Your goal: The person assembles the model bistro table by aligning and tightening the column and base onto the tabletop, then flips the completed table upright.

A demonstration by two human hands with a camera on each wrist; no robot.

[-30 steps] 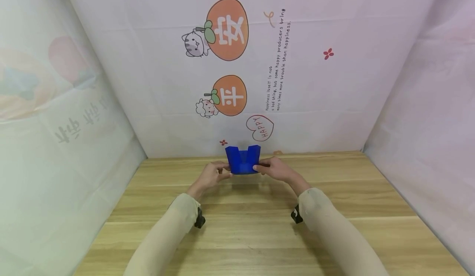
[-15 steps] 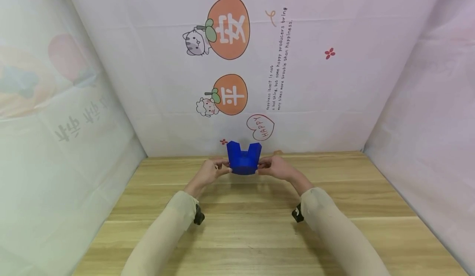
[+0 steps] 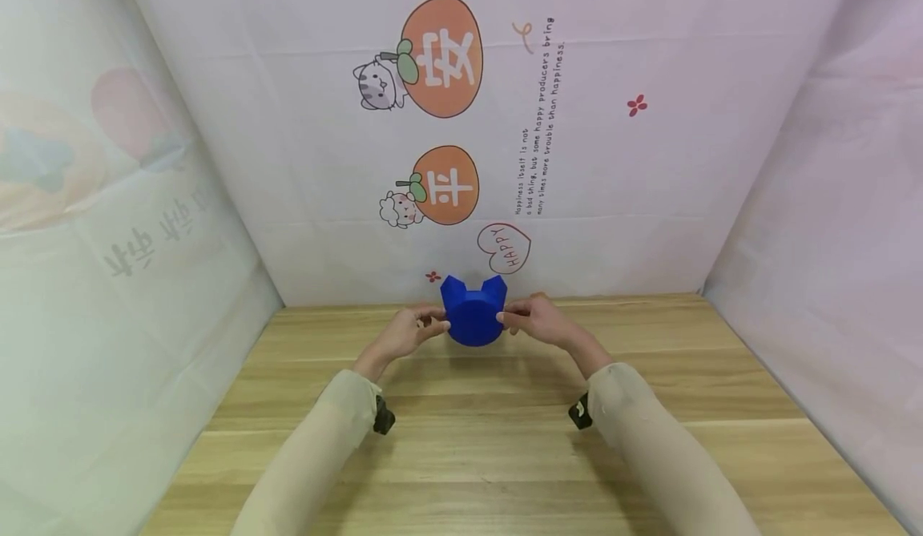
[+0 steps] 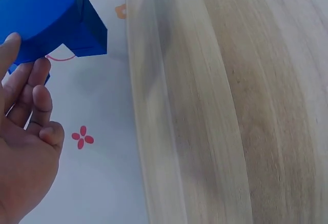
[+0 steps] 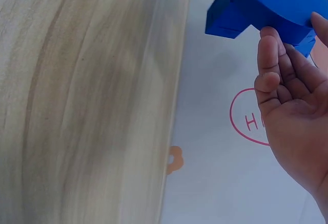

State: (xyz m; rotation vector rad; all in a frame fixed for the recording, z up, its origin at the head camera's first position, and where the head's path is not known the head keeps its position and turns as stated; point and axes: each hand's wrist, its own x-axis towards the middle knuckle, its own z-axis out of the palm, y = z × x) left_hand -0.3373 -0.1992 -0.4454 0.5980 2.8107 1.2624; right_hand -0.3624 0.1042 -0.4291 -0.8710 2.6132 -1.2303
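Observation:
Between both hands, above the far edge of the table, is a blue object point(image 3: 473, 324) with a flat round face and angular prongs sticking out; its exact kind is unclear. The round face is turned toward the head camera, and two prongs point up. My left hand point(image 3: 407, 333) pinches its left rim, thumb on the round face and fingers behind, as the left wrist view also shows on the blue disc point(image 4: 43, 8). On the opposite rim my right hand point(image 3: 541, 321) pinches likewise. In the right wrist view, blocky prongs point(image 5: 225, 16) jut out behind the disc.
A wood-grain table point(image 3: 476, 440) spreads below the arms. Behind it rises a white cloth wall point(image 3: 591, 223) with printed fruit, cartoon animals and lettering. Cloth walls also stand at the left point(image 3: 144, 320) and right point(image 3: 815, 239). Each wrist wears a small black device point(image 3: 384, 416).
Both hands have tilted the blue object, so its flat round face, earlier seen nearly edge-on, now faces the head camera. The grip on both sides stays, with the hands nearly in place.

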